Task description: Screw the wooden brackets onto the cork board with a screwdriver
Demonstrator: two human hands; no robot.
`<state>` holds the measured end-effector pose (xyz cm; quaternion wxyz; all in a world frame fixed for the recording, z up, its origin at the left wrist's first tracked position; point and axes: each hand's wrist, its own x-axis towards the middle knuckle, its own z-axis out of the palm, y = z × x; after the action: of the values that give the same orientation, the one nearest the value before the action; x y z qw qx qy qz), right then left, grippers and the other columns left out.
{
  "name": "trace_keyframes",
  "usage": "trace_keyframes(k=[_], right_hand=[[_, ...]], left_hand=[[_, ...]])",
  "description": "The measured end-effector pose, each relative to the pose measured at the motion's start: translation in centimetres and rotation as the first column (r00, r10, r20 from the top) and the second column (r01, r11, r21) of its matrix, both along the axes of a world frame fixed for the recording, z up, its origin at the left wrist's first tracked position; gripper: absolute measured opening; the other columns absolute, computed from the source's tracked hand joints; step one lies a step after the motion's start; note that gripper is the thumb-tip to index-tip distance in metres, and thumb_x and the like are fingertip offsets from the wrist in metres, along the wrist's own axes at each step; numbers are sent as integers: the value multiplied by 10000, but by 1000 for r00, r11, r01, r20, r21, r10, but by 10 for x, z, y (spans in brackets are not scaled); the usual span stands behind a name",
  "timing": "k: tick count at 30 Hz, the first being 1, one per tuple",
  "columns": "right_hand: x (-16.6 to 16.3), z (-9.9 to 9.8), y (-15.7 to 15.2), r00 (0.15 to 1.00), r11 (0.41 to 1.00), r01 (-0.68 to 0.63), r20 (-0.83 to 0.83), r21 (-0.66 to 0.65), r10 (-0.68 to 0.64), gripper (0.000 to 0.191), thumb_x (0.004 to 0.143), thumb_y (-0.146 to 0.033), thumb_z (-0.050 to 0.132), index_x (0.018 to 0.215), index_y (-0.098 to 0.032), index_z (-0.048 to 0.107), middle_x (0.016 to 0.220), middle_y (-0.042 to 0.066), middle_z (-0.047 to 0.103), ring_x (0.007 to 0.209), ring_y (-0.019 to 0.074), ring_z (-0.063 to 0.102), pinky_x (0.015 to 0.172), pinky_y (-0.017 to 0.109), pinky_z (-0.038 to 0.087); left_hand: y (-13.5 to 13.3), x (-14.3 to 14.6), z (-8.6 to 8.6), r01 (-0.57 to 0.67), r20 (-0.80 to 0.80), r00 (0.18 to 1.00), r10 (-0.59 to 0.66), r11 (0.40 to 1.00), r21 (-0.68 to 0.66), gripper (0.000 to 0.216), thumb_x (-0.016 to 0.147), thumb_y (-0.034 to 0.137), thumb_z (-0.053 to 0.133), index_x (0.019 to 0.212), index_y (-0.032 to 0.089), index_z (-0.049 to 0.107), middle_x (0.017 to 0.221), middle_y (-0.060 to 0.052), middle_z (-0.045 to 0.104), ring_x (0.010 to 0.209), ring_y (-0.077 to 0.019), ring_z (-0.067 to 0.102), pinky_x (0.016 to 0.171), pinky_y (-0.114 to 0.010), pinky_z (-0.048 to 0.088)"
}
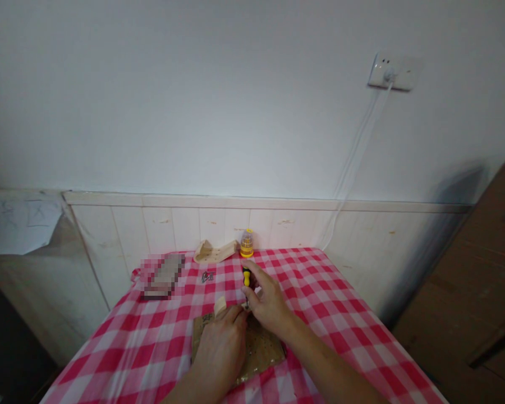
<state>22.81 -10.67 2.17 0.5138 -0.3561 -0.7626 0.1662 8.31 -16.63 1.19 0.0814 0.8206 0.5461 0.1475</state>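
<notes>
My right hand (266, 300) is closed around a small screwdriver (246, 278) with a yellow and black handle, held upright with its tip down by a brown wooden board (263, 348). My left hand (221, 348) lies on the board, fingers curled and pressing a small pale wooden piece (220, 306) at the board's far edge. The board rests on a table covered by a red and white checked cloth (320, 292). The screw under the tip is hidden by my fingers.
Near the wall lie a curved pale wooden part (214, 252), a yellow bit holder (247, 243), small dark screws (207, 276) and a blurred-out flat object (162, 276). A wall socket (393, 72) with a white cable hangs above. A dark wooden door (475, 280) stands right.
</notes>
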Motion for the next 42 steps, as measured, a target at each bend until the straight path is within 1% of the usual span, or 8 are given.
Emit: trace_keyframes(k=[13,23,27,30,33,37,40,42], right_hand=[[-1,2,2,1000,1000,-24,-4,-8,24,612,823,-91,597,1397,-297,549,1303,58,674,1200,242,640,1062,450,497],[-1,-2,5,1000,1000,-27,-11,0,27,600,823,-96,627,1381,-308,565,1330,60,665,1223,240,627,1070,442,488],[-1,-4,6,999,999,-21,-33,-27,20,568,823,-125,649,1360,-300,581,1314,67,670,1202,250,634,1048,449,501],[-1,-3,8,993,995,-41,-116,-87,31,554,813,-152,661,1344,-291,589,1262,69,685,1147,253,657,990,429,538],[2,2,13,948,983,-96,-316,-159,41,573,800,-169,664,1354,-271,560,1069,48,713,948,215,697,835,352,588],[14,18,22,817,953,-125,-573,-275,-58,631,750,-223,745,1343,-248,532,745,-43,625,654,158,631,607,277,552],[32,30,30,703,892,-175,-687,-417,-184,696,685,-256,811,1321,-240,527,710,-53,626,619,149,627,595,279,541],[47,36,36,675,842,-182,-687,-507,-268,715,660,-260,829,1306,-241,523,720,-39,653,609,151,638,576,268,526]], left_hand=[[0,-1,1,7,16,1000,-7,1000,-2,453,925,54,378,1231,176,690,1234,-108,704,1107,-215,641,1026,-361,481],[-1,-2,0,23,17,1000,-23,1000,13,423,922,53,406,1191,175,708,1224,-113,706,1128,-219,644,1027,-353,493],[0,-1,-1,31,32,999,-31,999,16,447,916,35,395,1225,165,691,1241,-112,704,1131,-214,647,1049,-360,485],[0,-1,-1,36,28,999,-37,999,33,455,917,26,398,1251,166,674,1257,-112,699,1133,-209,650,1048,-356,488],[0,-1,-1,48,-2,999,-48,997,55,406,925,32,425,1208,163,684,1235,-115,706,1133,-213,654,1041,-357,494],[-2,-1,1,65,-70,996,-60,996,68,345,936,43,439,1153,147,687,1222,-127,707,1142,-233,654,1025,-373,504],[-4,-1,8,59,-103,993,-54,997,54,320,946,69,430,1112,153,691,1180,-122,720,1085,-245,678,942,-366,538],[-8,-2,18,37,-96,995,-34,999,30,297,962,122,429,1060,171,705,1125,-109,738,1012,-250,701,855,-352,550]])
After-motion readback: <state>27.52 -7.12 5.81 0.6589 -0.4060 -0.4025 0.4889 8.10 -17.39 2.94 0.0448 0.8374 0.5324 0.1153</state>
